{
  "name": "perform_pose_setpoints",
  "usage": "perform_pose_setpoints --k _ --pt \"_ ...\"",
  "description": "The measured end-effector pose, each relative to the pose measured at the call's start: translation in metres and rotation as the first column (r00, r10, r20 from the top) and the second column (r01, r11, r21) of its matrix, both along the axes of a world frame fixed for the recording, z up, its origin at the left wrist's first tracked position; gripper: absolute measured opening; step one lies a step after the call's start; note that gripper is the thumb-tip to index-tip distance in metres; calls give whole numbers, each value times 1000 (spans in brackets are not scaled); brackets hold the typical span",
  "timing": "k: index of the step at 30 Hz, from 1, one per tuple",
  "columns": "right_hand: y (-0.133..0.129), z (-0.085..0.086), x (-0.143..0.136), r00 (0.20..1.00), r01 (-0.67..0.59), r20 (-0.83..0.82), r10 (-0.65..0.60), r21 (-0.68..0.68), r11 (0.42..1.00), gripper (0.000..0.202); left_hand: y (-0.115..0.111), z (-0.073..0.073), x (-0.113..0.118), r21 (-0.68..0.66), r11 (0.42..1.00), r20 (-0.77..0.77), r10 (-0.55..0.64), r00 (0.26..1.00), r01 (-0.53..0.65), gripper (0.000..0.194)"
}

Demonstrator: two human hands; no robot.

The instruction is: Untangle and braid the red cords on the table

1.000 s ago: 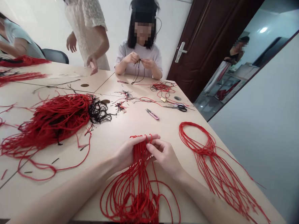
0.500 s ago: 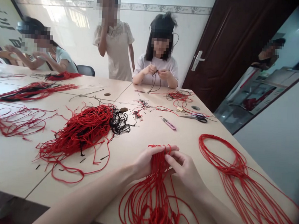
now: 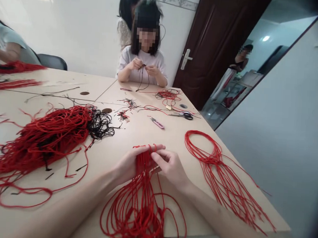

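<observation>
Several loops of red cord [image 3: 142, 195] hang from my left hand [image 3: 131, 162], draped over its forefinger and spreading down past the table's near edge. That forefinger points to the right, and the palm lies behind the strands. My right hand [image 3: 169, 168] is at the right end of the strands, thumb and fingers pinched on a red cord close to the left fingertips. Its lower fingers are partly hidden behind the hand. A separate coil of red cords [image 3: 212, 161] lies on the table to the right of my right hand.
A big heap of red cords [image 3: 58, 134] with a black tangle [image 3: 102, 124] lies on the left. Pink thread snips [image 3: 157, 123] and black scissors [image 3: 183, 115] rest beyond my hands. Across the table [image 3: 137, 128], a person [image 3: 143, 60] works a dark cord; another person [image 3: 9, 45] sits at left.
The view has swung right, so the table's things appear farther left. The person standing behind has moved right, behind the seated person. My hands keep almost the same hold on the red cords.
</observation>
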State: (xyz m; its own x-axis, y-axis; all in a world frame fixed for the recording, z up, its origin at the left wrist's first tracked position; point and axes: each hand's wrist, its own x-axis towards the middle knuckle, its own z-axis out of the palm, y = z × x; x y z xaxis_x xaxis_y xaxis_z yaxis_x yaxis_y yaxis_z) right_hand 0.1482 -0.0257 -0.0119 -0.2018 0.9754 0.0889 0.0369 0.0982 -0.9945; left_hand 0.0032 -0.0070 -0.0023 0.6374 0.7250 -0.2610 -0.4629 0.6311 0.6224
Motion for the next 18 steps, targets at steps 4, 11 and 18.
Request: perform_pose_setpoints --k 4,11,18 --pt "-2 2 0 1000 6 -22 -7 -44 999 29 -1 3 1 -17 1000 -10 9 1000 -9 32" --pt "-4 2 0 1000 14 -8 -14 -32 999 32 3 -1 0 17 1000 -1 8 1000 -8 32" --pt "-3 3 1 1000 5 30 -5 -12 1000 31 1 0 -1 44 999 -56 28 998 -26 31"
